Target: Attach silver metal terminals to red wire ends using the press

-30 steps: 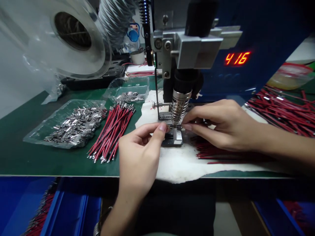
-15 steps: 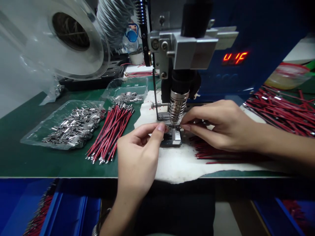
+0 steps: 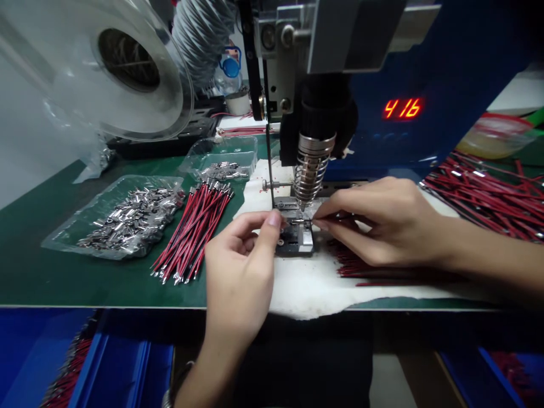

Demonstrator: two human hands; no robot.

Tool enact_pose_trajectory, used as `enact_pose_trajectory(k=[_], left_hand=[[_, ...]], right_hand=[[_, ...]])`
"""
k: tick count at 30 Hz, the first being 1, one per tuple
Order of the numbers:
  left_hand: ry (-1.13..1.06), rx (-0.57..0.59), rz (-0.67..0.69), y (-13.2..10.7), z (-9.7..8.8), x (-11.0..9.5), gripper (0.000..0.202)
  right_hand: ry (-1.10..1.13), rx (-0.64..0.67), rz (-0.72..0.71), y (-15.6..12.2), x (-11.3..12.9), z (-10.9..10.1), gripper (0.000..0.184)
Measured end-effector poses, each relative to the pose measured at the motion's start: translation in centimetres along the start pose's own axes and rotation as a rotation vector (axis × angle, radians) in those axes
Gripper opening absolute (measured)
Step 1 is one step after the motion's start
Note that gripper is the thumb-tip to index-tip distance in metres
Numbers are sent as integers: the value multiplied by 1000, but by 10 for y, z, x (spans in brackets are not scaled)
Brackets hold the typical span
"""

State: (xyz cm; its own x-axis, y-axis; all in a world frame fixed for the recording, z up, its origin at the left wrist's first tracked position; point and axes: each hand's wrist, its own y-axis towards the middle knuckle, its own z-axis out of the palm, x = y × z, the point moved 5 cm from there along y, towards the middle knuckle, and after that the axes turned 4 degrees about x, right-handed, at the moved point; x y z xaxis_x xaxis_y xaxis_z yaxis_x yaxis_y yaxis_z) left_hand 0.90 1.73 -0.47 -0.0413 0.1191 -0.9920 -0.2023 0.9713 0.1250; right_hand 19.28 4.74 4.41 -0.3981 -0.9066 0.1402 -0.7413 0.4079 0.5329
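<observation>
Pinching a red wire (image 3: 329,217) in your right hand (image 3: 382,224), its tip under the spring-wrapped press head (image 3: 311,170). Your left hand (image 3: 240,266) is pressed together at the fixture (image 3: 297,241); can't tell on what. Fingertips look too near the head, so a crush is likely, or the wire slips.

The left grip (image 3: 240,266) is held up from below, thumb and forefinger pinched at the tips; the right grip (image 3: 378,221) is extended from the right, fingertips pinched, forearm laid low.

Dim, soft focus, warped edges
</observation>
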Motion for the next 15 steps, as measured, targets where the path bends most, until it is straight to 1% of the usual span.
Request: enact_pose_trajectory(k=[3,5,6,7,9,12,15], left_hand=[[-101,-117,42,-13,-5,-2,19],[-41,-205,84,-29,-6,-6,19],[24,-224,115,-38,-5,-8,18],[85,-218,158,-46,-2,-11,17],[173,-113,230,-58,10,-15,12],[281,52,315,-65,28,-18,13],[289,148,387,-62,39,-19,19]], right_hand=[[-133,-69,-64,-2,11,-8,10],[-168,-67,-77,-4,18,-12,12],[-150,-57,-85,-5,21,-13,11],[-114,-43,-102,-6,23,-14,10],[-37,-44,-173,-7,29,-16,7],[50,-40,-293,-8,34,-16,6],[108,-11,-308,-6,33,-12,3]])
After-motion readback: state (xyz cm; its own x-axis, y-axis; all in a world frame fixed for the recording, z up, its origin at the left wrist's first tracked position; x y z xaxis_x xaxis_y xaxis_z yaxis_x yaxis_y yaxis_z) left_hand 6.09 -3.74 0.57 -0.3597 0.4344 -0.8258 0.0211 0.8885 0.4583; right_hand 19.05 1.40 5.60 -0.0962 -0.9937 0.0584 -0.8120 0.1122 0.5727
